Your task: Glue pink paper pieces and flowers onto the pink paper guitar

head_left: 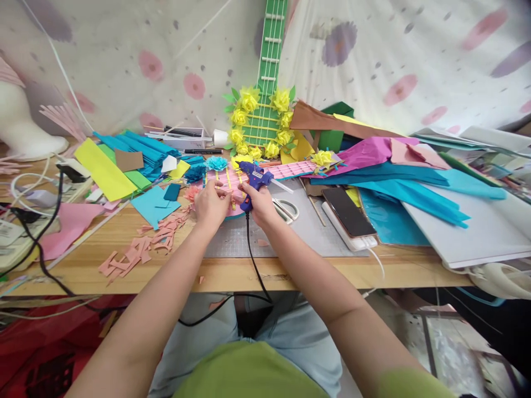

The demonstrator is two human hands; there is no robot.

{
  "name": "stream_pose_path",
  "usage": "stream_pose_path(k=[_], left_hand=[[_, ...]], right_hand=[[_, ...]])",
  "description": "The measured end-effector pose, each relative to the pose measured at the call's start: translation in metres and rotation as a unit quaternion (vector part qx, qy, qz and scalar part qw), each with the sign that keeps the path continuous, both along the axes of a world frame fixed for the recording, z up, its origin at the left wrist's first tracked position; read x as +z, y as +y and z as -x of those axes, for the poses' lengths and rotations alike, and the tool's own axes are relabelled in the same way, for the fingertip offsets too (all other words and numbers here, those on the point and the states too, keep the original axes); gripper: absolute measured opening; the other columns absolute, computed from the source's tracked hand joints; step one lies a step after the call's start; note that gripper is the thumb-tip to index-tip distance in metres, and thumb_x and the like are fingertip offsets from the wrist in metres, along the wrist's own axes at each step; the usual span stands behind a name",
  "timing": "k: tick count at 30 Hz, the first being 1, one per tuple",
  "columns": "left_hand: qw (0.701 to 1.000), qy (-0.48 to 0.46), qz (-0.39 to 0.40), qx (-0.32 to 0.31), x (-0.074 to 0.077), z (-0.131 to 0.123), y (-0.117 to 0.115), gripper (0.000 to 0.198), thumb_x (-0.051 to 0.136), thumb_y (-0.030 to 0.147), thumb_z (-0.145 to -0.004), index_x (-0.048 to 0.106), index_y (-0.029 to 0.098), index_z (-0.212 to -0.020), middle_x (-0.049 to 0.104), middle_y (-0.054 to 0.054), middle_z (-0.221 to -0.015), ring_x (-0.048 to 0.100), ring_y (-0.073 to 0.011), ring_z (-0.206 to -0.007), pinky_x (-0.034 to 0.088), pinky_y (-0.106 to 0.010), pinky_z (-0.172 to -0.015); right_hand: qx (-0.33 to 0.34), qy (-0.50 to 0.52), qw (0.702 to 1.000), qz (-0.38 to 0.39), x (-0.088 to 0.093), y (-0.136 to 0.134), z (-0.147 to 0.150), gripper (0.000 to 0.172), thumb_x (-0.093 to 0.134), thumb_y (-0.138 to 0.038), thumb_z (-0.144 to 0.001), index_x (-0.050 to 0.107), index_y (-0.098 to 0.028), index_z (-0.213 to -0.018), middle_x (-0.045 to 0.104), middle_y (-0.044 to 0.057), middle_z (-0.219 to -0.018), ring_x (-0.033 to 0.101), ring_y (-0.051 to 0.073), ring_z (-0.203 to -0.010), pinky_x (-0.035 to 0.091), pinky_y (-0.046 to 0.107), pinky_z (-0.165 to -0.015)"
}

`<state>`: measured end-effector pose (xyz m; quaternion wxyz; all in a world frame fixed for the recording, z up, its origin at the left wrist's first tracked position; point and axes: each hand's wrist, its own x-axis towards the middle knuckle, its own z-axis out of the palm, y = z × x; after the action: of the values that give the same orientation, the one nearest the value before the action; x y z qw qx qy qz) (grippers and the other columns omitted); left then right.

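Green shirt (249, 373) is filling six o'clock; at twelve, over a pink guitar (223, 179), my right hand (260, 204) is gripping a glue gun (254, 176); my left hand (211, 204) is curling, whether pinching I cannot tell.

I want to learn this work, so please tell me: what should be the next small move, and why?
Probably, squeeze a little glue from the glue gun onto the pink guitar-shaped piece, keeping the left hand clear. The right hand grips the glue gun over this piece, a glue stick shows at its back, and the left hand is close by.
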<state>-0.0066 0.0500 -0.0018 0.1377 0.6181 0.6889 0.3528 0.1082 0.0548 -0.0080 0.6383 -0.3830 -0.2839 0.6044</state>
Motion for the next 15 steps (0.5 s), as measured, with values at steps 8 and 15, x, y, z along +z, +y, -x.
stream_pose_path(k=[8,15], left_hand=[[0.985,-0.145,-0.096,0.013,0.0,0.017,0.008,0.028,0.069,0.028,-0.07,0.053,0.022,-0.093,0.07,-0.001,-0.08,0.066,-0.0165,-0.074,0.048,-0.031,-0.075],[0.925,-0.367,-0.096,0.02,-0.004,0.014,0.003,0.03,0.07,0.021,-0.064,0.051,0.02,-0.088,0.066,0.0,-0.073,0.065,-0.0127,-0.069,0.051,-0.025,-0.067]], right_hand=[[0.0,-0.035,0.999,0.005,-0.005,0.0,-0.003,0.037,0.075,-0.028,-0.06,0.048,-0.021,-0.085,0.056,-0.003,-0.083,0.058,0.011,-0.077,0.056,0.025,-0.061],[0.013,-0.077,0.996,-0.038,0.003,-0.001,-0.015,0.038,0.076,-0.037,-0.06,0.053,-0.021,-0.085,0.06,-0.001,-0.085,0.06,0.012,-0.083,0.056,0.027,-0.07]])
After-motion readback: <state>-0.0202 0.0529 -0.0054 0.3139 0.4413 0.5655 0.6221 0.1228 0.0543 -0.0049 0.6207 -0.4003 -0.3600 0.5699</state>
